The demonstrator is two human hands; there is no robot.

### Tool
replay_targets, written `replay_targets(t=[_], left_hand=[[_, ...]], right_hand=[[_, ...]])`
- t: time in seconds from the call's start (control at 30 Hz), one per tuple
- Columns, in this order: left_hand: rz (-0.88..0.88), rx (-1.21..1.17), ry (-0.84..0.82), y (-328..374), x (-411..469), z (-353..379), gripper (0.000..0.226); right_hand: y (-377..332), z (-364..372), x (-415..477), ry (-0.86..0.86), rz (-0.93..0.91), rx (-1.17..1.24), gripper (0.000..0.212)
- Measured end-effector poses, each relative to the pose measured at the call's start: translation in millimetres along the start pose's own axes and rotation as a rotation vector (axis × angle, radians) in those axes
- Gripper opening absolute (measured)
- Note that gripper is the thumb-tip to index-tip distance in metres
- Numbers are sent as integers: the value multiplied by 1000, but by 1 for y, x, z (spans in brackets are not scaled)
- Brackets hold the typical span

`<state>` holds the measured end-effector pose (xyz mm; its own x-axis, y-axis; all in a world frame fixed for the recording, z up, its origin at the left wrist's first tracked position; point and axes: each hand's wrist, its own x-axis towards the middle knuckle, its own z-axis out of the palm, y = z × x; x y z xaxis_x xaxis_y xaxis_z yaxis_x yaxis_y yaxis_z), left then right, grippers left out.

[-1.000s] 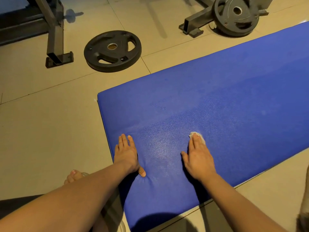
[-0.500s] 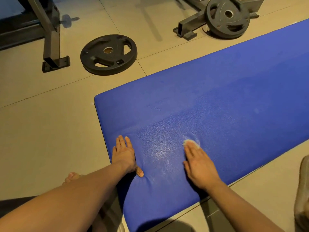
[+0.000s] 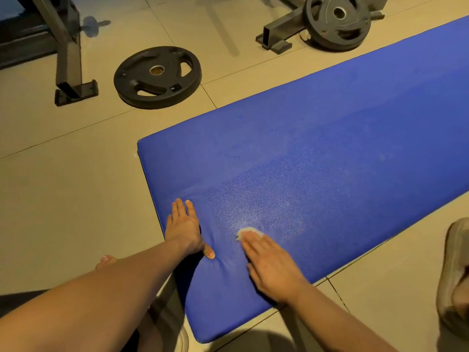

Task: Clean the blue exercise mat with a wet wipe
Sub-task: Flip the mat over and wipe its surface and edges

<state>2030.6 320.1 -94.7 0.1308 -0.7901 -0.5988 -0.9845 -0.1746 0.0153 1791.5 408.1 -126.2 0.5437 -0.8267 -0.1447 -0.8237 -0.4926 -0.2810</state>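
Observation:
The blue exercise mat (image 3: pixel 317 153) lies on the tiled floor, running from near me to the far right. My left hand (image 3: pixel 184 228) lies flat on its near left corner, fingers straight, pressing a dent into the padding. My right hand (image 3: pixel 270 262) presses a small white wet wipe (image 3: pixel 250 231) onto the mat with flat fingers; only the wipe's edge shows past the fingertips. A shiny, darker patch of the mat surrounds the wipe.
A black weight plate (image 3: pixel 157 76) lies on the floor beyond the mat's left end. A second plate (image 3: pixel 337 21) leans on a metal frame foot (image 3: pixel 275 38) at the back. Another frame leg (image 3: pixel 69 59) stands at the far left. A sandal (image 3: pixel 454 275) sits at the right edge.
My right hand has slid the wipe toward me and to the left across the mat. My left hand has stayed pressed on the corner.

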Motion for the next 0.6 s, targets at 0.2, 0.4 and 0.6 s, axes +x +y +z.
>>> replay_targets(t=[0.2,0.4,0.6], left_hand=[[6,2,0,0,-1,0,178],[-3,0,-6,2,0,0,178],[-5,21,-11,2,0,0,180]], right_hand=[[87,-18,-4,71,490,-58,70],[1,-3,34,79,494,71,69],[-40,12,22,6,-6,36,65]])
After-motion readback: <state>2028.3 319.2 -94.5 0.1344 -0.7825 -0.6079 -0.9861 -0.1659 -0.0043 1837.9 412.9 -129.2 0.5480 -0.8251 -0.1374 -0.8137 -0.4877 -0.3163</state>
